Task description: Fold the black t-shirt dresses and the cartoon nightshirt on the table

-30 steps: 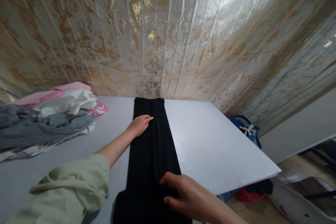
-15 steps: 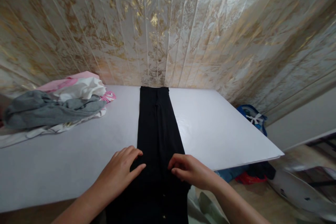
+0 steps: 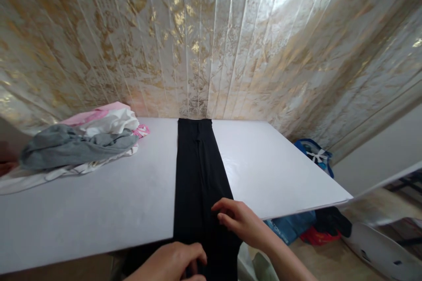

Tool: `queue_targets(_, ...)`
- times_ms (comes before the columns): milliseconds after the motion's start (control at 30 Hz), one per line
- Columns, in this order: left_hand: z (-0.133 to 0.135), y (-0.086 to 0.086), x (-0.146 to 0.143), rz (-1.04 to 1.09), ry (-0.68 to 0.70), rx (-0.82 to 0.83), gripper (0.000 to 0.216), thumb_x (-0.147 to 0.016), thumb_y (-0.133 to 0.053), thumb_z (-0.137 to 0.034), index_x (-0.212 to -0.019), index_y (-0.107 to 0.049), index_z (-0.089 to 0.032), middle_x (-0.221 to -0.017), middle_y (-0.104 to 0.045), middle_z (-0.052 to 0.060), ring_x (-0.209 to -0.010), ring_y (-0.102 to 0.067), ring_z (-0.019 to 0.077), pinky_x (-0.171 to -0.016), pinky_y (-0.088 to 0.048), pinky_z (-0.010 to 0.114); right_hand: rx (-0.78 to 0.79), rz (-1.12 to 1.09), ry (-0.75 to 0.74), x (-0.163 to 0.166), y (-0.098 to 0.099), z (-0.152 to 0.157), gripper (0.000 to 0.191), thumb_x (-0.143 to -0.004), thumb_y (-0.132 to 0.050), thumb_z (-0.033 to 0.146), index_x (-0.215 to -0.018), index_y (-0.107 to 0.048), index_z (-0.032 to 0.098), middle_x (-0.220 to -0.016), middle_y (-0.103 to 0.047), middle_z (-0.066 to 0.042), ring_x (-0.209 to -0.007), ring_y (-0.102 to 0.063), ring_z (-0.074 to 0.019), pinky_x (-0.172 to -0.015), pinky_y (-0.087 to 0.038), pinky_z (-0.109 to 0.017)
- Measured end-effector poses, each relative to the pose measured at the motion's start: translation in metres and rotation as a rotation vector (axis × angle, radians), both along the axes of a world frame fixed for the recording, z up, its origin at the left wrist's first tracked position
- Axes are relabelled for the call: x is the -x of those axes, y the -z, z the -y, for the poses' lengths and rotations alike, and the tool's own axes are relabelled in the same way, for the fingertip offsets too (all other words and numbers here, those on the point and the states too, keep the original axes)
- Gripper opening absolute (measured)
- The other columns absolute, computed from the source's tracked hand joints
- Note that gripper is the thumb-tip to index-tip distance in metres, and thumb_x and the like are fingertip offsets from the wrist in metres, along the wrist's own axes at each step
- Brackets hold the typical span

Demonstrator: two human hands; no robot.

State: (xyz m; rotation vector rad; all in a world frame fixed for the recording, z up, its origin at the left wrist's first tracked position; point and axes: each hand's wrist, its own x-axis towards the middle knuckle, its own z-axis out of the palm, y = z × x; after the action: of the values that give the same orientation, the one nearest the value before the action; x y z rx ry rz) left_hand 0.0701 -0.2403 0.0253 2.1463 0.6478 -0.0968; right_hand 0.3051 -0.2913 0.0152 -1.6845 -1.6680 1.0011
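Observation:
A pair of black trousers (image 3: 204, 171) lies lengthwise, its narrow far end at the back edge of a white table (image 3: 132, 210) and its near part hanging over the front edge. My right hand (image 3: 242, 221) is over the right side of the trousers near that edge, fingers bent and thumb a little apart. Lower down, my left hand (image 3: 174, 259) is in front of the dark cloth, partly cut off by the picture's bottom, with fingers curved and a gap to the thumb. I see no cloth gripped in either hand; whether they touch it is unclear.
On the left of the table is a pile of clothes (image 3: 79, 145), grey, white and pink. A gold-patterned curtain (image 3: 198, 52) hangs behind. To the right are a blue bag (image 3: 325, 169) and more bags (image 3: 293, 226) below the table edge, beside a white curved object (image 3: 379, 248).
My left hand has moved down and to the right, off the trousers' left edge. My right hand has barely moved. The camera view has tilted slightly upward.

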Motion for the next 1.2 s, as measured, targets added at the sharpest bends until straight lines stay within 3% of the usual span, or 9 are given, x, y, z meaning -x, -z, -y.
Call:
queue_targets(133, -0.028, 0.006, -0.004, 0.103, -0.270, -0.275, 0.025, -0.094, -0.040, -0.039, -0.095, -0.063, -0.029, -0.094, -0.070, 0.000, -0.088, -0.065, 0.0179, -0.079, -0.048, 0.029, -0.196, 0.105, 0.131, -0.010, 0.008, -0.014, 0.022, -0.090, -0.049, 0.022, -0.106, -0.064, 0.023, -0.098, -0.064, -0.003, -0.084, -0.060, -0.0161, -0.075, -0.047, -0.027)
queue_targets(233, -0.061, 0.018, -0.016, 0.150, -0.458, -0.593, 0.025, -0.092, -0.042, -0.033, -0.107, -0.061, -0.024, -0.110, -0.065, 0.007, -0.105, -0.060, 0.0233, -0.092, -0.046, 0.039, -0.302, 0.317, 0.248, -0.014, 0.016, -0.028, 0.026, -0.090, -0.049, 0.018, -0.112, -0.062, 0.024, -0.110, -0.059, -0.007, -0.098, -0.058, -0.0194, -0.085, -0.047, -0.032)
queue_targets(400, -0.092, 0.034, -0.028, 0.035, -0.502, -0.840, 0.020, -0.081, -0.049, -0.017, -0.098, -0.059, -0.021, -0.105, -0.062, 0.008, -0.102, -0.058, 0.0240, -0.093, -0.045, 0.042, -0.255, 0.627, 0.257, -0.009, 0.020, -0.039, 0.024, -0.084, -0.054, 0.009, -0.102, -0.063, 0.022, -0.105, -0.059, -0.008, -0.096, -0.056, -0.0224, -0.085, -0.044, -0.034)
queue_targets(633, -0.099, 0.046, 0.001, 0.119, -0.504, -0.838, 0.018, -0.083, -0.047, -0.016, -0.097, -0.056, -0.023, -0.102, -0.060, 0.005, -0.100, -0.057, 0.0238, -0.091, -0.045, 0.041, -0.238, 0.676, 0.288, -0.021, 0.022, -0.031, 0.014, -0.084, -0.052, 0.008, -0.088, -0.057, 0.020, -0.094, -0.057, -0.006, -0.088, -0.053, -0.0205, -0.078, -0.040, -0.031)
queue_targets(800, -0.073, 0.047, 0.001, 0.240, -0.482, -0.803, 0.019, -0.088, -0.051, -0.027, -0.105, -0.058, -0.024, -0.114, -0.058, 0.008, -0.110, -0.054, 0.0260, -0.097, -0.043, 0.045, -0.282, 0.566, 0.235, -0.016, 0.020, -0.020, 0.022, -0.084, -0.055, 0.009, -0.102, -0.060, 0.021, -0.105, -0.058, -0.007, -0.097, -0.053, -0.0217, -0.085, -0.041, -0.033)
queue_targets(900, -0.042, 0.040, -0.007, 0.274, -0.322, -0.692, 0.016, -0.091, -0.051, -0.032, -0.103, -0.060, -0.026, -0.108, -0.061, 0.006, -0.105, -0.056, 0.0240, -0.099, -0.042, 0.045, -0.319, 0.495, 0.102, -0.006, 0.018, -0.008, 0.028, -0.085, -0.056, 0.009, -0.108, -0.060, 0.024, -0.114, -0.058, -0.006, -0.105, -0.052, -0.0220, -0.090, -0.040, -0.036)
queue_targets(1033, -0.012, 0.030, -0.006, 0.247, -0.088, -0.540, 0.017, -0.092, -0.049, -0.035, -0.085, -0.061, -0.026, -0.092, -0.063, 0.004, -0.090, -0.059, 0.0212, -0.084, -0.047, 0.037, -0.316, 0.432, 0.046, -0.006, 0.018, 0.007, 0.008, -0.088, -0.056, 0.015, -0.087, -0.060, 0.022, -0.107, -0.060, -0.005, -0.099, -0.054, -0.0199, -0.089, -0.040, -0.034)
queue_targets(1100, -0.009, 0.031, 0.002, 0.221, -0.108, -0.536, 0.024, -0.094, -0.047, -0.037, -0.078, -0.059, -0.025, -0.085, -0.063, 0.003, -0.084, -0.058, 0.0206, -0.078, -0.047, 0.036, -0.298, 0.437, 0.090, -0.013, 0.018, 0.014, 0.009, -0.092, -0.054, 0.020, -0.084, -0.058, 0.021, -0.099, -0.060, -0.005, -0.092, -0.055, -0.0195, -0.084, -0.041, -0.033)
queue_targets(1200, -0.015, 0.037, 0.020, 0.171, -0.321, -0.617, 0.018, -0.092, -0.049, -0.038, -0.084, -0.060, -0.025, -0.085, -0.063, 0.003, -0.082, -0.058, 0.0216, -0.077, -0.045, 0.038, -0.273, 0.498, 0.203, -0.025, 0.020, 0.022, 0.013, -0.095, -0.051, 0.026, -0.084, -0.057, 0.021, -0.088, -0.058, -0.005, -0.084, -0.054, -0.0197, -0.076, -0.040, -0.032)
